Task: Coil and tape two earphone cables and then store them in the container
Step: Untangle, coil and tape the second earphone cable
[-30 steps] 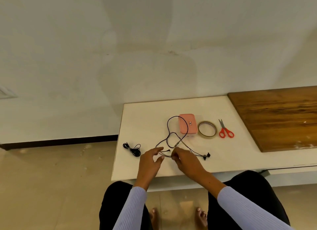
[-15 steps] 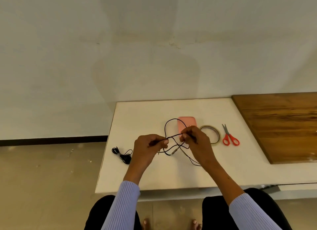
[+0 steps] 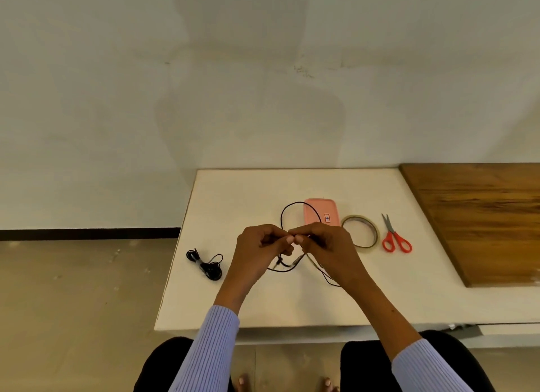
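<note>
Both hands, left hand and right hand, pinch the loose earphone cable, now drawn together above the desk. Coiling looks barely begun; the bundled cable waits near the left edge.

Can't see where my fingers meet the cable, hands cover it. Earbuds hidden. Pink box label too small to read. Wood board cut off at right edge.
</note>
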